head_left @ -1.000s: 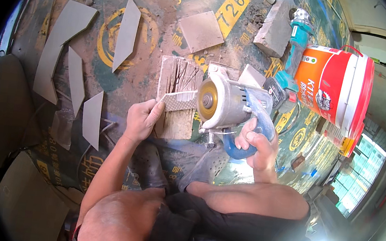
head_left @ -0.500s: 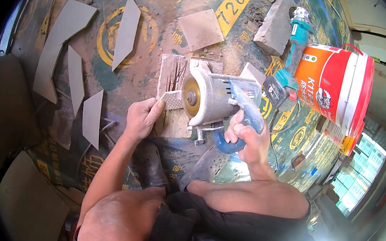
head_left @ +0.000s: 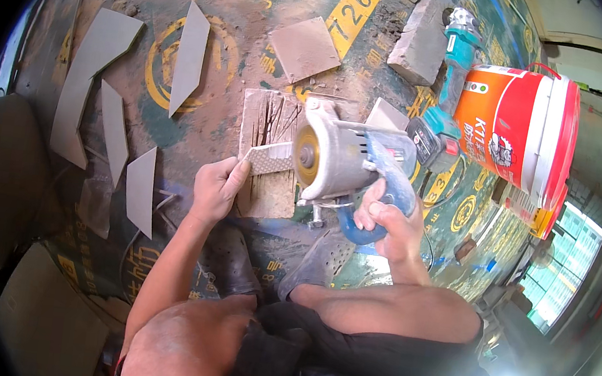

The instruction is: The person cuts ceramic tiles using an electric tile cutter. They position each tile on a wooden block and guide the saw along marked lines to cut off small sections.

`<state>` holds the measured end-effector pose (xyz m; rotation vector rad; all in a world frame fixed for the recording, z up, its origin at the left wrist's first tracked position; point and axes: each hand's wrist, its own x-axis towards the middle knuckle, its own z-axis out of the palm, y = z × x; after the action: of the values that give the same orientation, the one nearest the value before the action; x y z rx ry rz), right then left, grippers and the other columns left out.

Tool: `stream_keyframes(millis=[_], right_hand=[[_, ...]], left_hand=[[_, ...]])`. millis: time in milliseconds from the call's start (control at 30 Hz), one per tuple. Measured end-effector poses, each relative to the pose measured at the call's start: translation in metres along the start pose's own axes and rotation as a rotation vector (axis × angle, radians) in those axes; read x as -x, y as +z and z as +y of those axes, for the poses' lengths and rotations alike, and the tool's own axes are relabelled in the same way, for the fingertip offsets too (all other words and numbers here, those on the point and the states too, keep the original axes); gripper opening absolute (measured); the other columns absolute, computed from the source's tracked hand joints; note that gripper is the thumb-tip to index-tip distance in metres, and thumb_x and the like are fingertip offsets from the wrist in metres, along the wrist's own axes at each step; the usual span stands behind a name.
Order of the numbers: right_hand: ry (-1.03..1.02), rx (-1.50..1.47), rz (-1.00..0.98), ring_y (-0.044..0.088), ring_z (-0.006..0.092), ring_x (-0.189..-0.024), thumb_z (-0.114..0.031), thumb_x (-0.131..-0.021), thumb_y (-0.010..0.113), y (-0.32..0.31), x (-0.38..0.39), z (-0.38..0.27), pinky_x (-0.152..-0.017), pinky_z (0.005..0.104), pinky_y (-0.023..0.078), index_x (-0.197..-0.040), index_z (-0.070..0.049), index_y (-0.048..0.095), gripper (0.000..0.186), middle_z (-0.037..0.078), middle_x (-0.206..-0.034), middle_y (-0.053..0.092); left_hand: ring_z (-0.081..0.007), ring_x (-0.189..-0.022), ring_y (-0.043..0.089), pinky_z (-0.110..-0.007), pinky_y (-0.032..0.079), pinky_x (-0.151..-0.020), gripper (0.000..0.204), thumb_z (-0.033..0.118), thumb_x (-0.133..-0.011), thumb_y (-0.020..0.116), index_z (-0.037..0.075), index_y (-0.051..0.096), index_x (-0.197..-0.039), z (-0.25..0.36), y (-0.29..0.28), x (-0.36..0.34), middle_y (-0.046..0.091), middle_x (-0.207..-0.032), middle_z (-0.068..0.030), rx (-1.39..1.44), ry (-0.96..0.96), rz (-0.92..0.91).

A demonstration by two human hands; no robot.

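Note:
In my right hand is the blue handle of a dusty handheld tile saw, fingers wrapped round it. Its round, gold-coloured blade faces left, toward a narrow tile strip with a bumpy underside. My left hand pinches the strip's left end between thumb and fingers. The strip lies over a scored, dusty board, and its right end reaches the saw's blade side. Whether blade and strip touch, I cannot tell.
Cut tile pieces lie on the left, a square tile beyond the board. To the right are a grey block, a teal angle grinder and a red-and-white bucket on its side. My shoes are close below the board.
The saw has shifted slightly right and away from my left hand, so more of the tile strip shows. Both hands keep their hold. The whole view has shifted a little.

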<state>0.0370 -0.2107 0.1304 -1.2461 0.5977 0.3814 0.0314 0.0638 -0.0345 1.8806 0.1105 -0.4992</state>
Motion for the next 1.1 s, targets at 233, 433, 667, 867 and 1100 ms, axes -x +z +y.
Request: stream_keyframes(millis=[233, 433, 667, 867, 1100], right_hand=[[0.043, 0.004, 0.028, 0.055, 0.0146, -0.061, -0.003, -0.079, 0.064, 0.011, -0.006, 0.004, -0.061, 0.0326, 0.048, -0.096, -0.003, 0.055, 0.019, 0.007, -0.077, 0.056], [0.0, 0.029, 0.103, 0.054, 0.0142, -0.06, -0.001, -0.079, 0.062, -0.005, -0.001, 0.001, -0.061, 0.0336, 0.049, -0.098, -0.002, 0.055, 0.021, 0.007, -0.078, 0.056], [0.011, 0.0, 0.046, 0.054, 0.0146, -0.061, -0.003, -0.079, 0.063, -0.002, 0.003, -0.001, -0.06, 0.0324, 0.048, -0.097, -0.003, 0.055, 0.02, 0.007, -0.078, 0.056], [0.016, 0.069, -0.018, 0.055, 0.0143, -0.062, -0.004, -0.079, 0.064, 0.012, -0.004, 0.001, -0.061, 0.0319, 0.048, -0.095, -0.002, 0.055, 0.018, 0.006, -0.077, 0.056], [0.008, 0.037, 0.102, 0.055, 0.0141, -0.061, -0.002, -0.079, 0.062, 0.0, -0.003, 0.0, -0.061, 0.0325, 0.048, -0.1, -0.002, 0.055, 0.022, 0.007, -0.08, 0.057]], left_hand=[[-0.0322, -0.055, 0.039, -0.04, 0.037, -0.054, 0.051, 0.041, -0.101, 0.056, 0.0, 0.05, -0.071, 0.002, 0.001, 0.0, 0.04, -0.062, -0.0174, 0.017, 0.018, 0.014], [-0.0124, -0.063, 0.033, -0.034, 0.033, -0.054, 0.05, 0.037, -0.104, 0.055, -0.001, 0.046, -0.072, 0.002, -0.002, 0.002, 0.031, -0.065, -0.0069, 0.007, 0.005, -0.012], [-0.0254, -0.057, 0.039, -0.038, 0.037, -0.054, 0.051, 0.04, -0.102, 0.056, 0.0, 0.049, -0.071, 0.006, 0.0, 0.0, 0.038, -0.063, -0.0135, 0.019, 0.003, 0.006], [-0.0315, -0.054, 0.041, -0.04, 0.038, -0.054, 0.051, 0.041, -0.101, 0.057, 0.001, 0.051, -0.071, 0.0, 0.002, 0.0, 0.041, -0.062, -0.0173, 0.011, 0.006, 0.009], [-0.0331, -0.055, 0.042, -0.04, 0.038, -0.054, 0.052, 0.042, -0.101, 0.057, 0.0, 0.051, -0.071, 0.001, 0.0, 0.0, 0.042, -0.062, -0.0179, 0.0, 0.02, 0.011]])
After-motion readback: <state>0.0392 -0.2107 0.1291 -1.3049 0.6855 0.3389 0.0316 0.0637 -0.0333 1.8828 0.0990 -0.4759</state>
